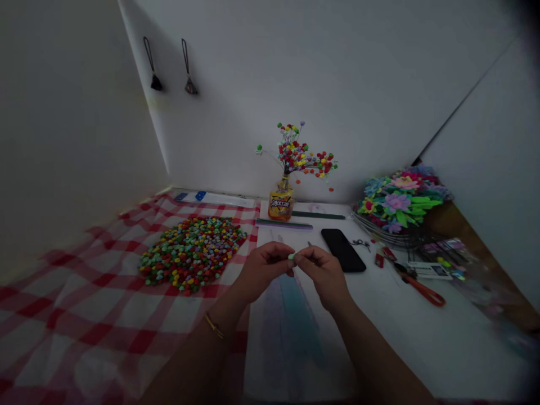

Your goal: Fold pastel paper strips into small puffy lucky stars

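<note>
My left hand (264, 268) and my right hand (324, 273) meet over the middle of the table. Between their fingertips they pinch a small pale green paper star (291, 256), partly hidden by the fingers. Both hands are closed on it. Beneath them lie long pale blue and lilac paper strips (297, 309). To the left spreads a wide heap of small multicoloured paper stars (196, 253) on a red and white checked cloth (105, 315).
Behind the hands stands a yellow-labelled bottle (280, 203) holding wire stems topped with coloured stars. A black phone (343, 250) lies to the right, near orange-handled scissors (424, 289). Colourful fuzzy flowers (399, 197) fill a basket at the back right. Dark strips (318, 215) lie beside the bottle.
</note>
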`<state>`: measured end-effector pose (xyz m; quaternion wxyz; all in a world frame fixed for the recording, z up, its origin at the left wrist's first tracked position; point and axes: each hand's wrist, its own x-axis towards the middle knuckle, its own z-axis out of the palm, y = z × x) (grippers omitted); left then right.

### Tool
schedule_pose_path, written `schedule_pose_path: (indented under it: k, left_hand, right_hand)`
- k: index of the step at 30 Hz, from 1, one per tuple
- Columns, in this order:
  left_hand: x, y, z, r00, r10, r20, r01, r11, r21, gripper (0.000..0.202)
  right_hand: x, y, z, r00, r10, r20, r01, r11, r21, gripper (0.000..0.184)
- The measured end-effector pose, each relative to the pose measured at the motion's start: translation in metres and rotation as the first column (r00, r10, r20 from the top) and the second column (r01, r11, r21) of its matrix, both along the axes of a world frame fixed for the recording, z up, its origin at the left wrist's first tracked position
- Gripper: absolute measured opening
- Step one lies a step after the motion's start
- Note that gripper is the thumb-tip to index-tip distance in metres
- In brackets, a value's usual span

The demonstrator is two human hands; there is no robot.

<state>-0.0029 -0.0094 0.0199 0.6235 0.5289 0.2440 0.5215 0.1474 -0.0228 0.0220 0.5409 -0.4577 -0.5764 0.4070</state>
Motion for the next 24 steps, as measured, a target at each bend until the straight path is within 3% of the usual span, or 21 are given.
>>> schedule_pose_path:
  k: [9,18,24]
  left_hand:
    - [0.0027,-0.0028,-0.0002,0.998,0.066,0.019,-0.066,0.998,-0.014,0.011]
    - [0.0,-0.0027,0.0003,0.998,0.043,0.043,-0.044,0.999,0.008,0.008]
    - [-0.002,-0.0006,0.0037,0.996,0.077,-0.047,-0.076,0.997,0.02,0.015]
  right_hand:
    - [-0.0033,-0.0022,0.0021,0.963,0.118,-0.244,-0.134,0.99,-0.052,0.007]
    - [-0.0041,-0.0054,0.005,0.994,0.054,-0.099,-0.056,0.998,-0.011,0.01]
    - [-0.0025,-0.0018,0.0054,0.988,0.026,-0.151,-0.031,0.999,-0.035,0.005]
